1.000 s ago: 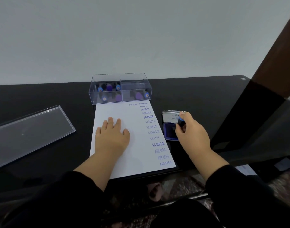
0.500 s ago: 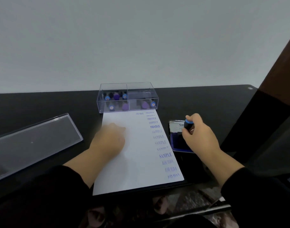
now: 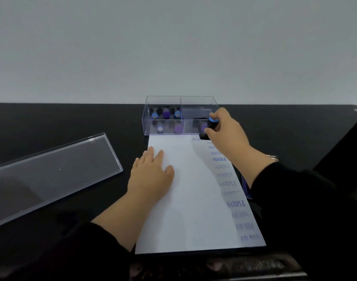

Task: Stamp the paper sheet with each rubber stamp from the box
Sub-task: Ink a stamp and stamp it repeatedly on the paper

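Note:
A white paper sheet [image 3: 191, 199] lies on the black table, with a column of blue stamped words down its right side. My left hand [image 3: 151, 171] rests flat on the sheet's left part. My right hand [image 3: 224, 132] grips a black rubber stamp with a blue cap [image 3: 211, 123], its base down on the sheet's top right corner. Just behind the sheet stands a clear two-compartment box [image 3: 180, 116] holding several blue- and purple-capped stamps.
A clear plastic lid [image 3: 50, 173] lies on the table to the left. A blue ink pad [image 3: 245, 185] sits right of the sheet, mostly hidden under my right forearm. The black table [image 3: 72, 118] ends at a pale wall behind the box.
My right hand carried the stamp from the ink pad forward and left to the sheet's top right corner. My left hand stayed on the paper. The camera tilted upward.

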A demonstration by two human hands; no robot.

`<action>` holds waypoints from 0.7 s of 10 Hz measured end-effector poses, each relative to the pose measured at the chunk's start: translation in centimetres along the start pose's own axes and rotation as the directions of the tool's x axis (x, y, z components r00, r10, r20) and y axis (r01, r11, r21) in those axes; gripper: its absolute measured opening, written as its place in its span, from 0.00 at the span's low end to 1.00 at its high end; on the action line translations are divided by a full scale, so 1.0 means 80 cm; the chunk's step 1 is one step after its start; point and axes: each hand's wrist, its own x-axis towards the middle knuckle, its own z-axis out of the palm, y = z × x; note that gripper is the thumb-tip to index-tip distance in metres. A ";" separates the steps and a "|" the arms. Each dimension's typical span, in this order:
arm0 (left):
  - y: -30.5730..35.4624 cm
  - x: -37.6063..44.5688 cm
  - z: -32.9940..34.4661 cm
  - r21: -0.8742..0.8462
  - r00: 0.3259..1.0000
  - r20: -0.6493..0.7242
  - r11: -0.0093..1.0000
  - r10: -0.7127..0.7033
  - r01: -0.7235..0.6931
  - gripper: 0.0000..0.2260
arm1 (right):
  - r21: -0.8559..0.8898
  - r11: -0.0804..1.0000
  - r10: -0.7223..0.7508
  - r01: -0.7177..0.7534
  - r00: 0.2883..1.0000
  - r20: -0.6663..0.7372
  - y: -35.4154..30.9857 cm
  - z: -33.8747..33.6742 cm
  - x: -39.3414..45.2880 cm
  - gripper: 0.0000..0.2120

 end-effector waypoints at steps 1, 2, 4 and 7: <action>-0.002 0.002 0.001 0.005 1.000 -0.005 1.000 0.004 -0.004 0.26 | -0.015 1.000 -0.002 0.002 0.999 0.034 0.002 0.020 0.013 0.13; -0.002 0.003 0.001 0.006 1.000 -0.003 1.000 0.009 -0.009 0.26 | -0.035 0.999 0.005 -0.003 0.999 0.047 0.004 0.030 0.016 0.13; -0.003 0.004 -0.001 0.017 1.000 0.010 1.000 0.013 -0.013 0.26 | -0.109 0.994 -0.004 0.009 0.999 0.050 0.009 0.039 0.018 0.13; -0.003 0.004 -0.002 0.019 1.000 0.027 1.000 0.013 -0.014 0.26 | -0.164 0.985 -0.040 0.047 0.998 0.046 0.011 0.044 0.016 0.13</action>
